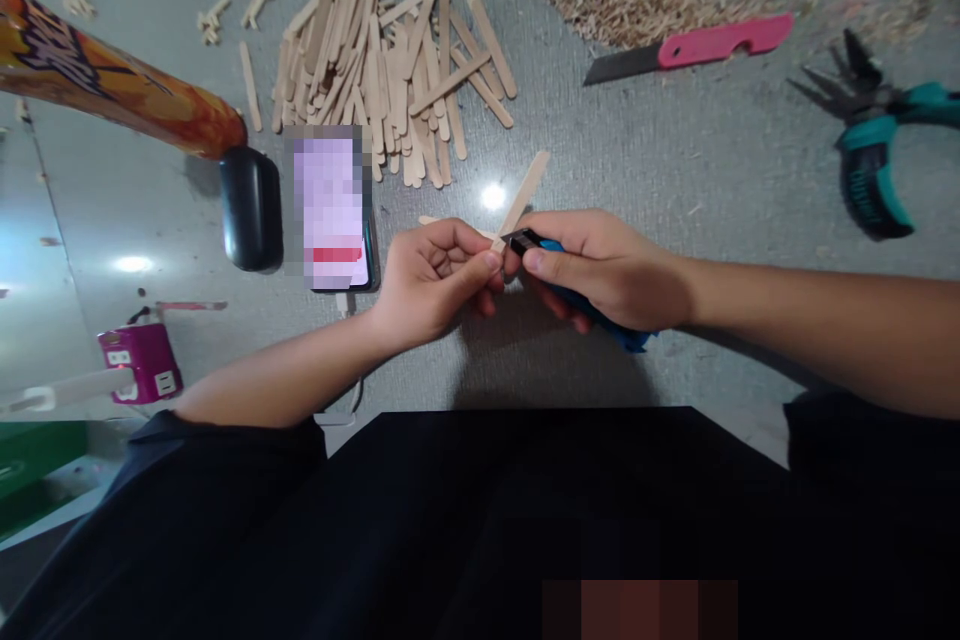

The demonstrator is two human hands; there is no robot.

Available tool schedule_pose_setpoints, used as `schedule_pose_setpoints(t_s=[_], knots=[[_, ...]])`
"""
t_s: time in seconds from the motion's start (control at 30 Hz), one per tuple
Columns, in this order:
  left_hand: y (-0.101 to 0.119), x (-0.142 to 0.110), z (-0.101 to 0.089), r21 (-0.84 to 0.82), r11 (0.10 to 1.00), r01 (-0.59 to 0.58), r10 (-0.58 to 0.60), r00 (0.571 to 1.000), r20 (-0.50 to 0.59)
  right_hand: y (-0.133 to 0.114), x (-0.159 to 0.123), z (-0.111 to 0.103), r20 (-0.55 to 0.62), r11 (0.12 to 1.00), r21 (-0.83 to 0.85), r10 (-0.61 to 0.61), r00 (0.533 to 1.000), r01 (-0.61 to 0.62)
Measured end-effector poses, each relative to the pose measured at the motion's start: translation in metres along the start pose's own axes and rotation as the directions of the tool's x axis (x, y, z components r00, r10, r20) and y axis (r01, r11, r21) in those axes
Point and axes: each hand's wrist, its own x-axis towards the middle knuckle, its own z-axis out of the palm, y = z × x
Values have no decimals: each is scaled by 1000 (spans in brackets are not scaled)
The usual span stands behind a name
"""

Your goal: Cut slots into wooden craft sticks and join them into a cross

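Note:
Between its thumb and fingers, my left hand (442,280) pinches a wooden craft stick (528,184) near its lower end. The stick slants up and to the right. My right hand (607,265) is wrapped round a blue and black utility knife (574,290). The knife's front end meets the stick close to my left fingertips; the blade tip is too small to make out well. Part of another craft stick (429,220) shows behind my left hand. A large heap of craft sticks (390,70) lies on the grey table beyond both hands.
A phone (330,210) on a cable and a black case (251,210) lie left, beside an orange can (112,70). A purple power adapter (141,362) sits nearer. Wood shavings (622,5), a pink-handled blade (720,42) and teal pliers (870,130) lie to the right.

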Motion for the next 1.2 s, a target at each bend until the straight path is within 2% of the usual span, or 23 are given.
schedule_pose_setpoints(t_s=[0.13,0.43,0.53,0.63,0.73,0.87,1.03,1.2], knots=[[-1,-1,-1,-10,1000,27,-27,1000,2,1,1,-2,23,999,31,-15,1000,14],[-4,-1,-3,-19,999,49,-49,999,3,-4,3,-9,62,998,16,54,997,-55],[-8,0,-4,-38,999,15,-15,1000,-2,8,8,-6,55,1000,12,-21,998,21],[-11,1,-3,-34,999,-36,35,999,-17,22,10,0,-48,991,-10,-133,990,133],[-11,-1,1,16,998,-66,67,997,-49,28,9,6,-95,983,-75,-176,980,169],[-7,-1,4,66,996,-61,66,995,-81,24,6,7,-91,984,-112,-148,985,137],[-1,0,2,58,998,32,-30,999,-43,12,3,3,-25,996,-63,-67,997,65],[1,0,1,54,997,61,-60,998,-32,1,1,1,-6,1000,-17,10,1000,-10]])
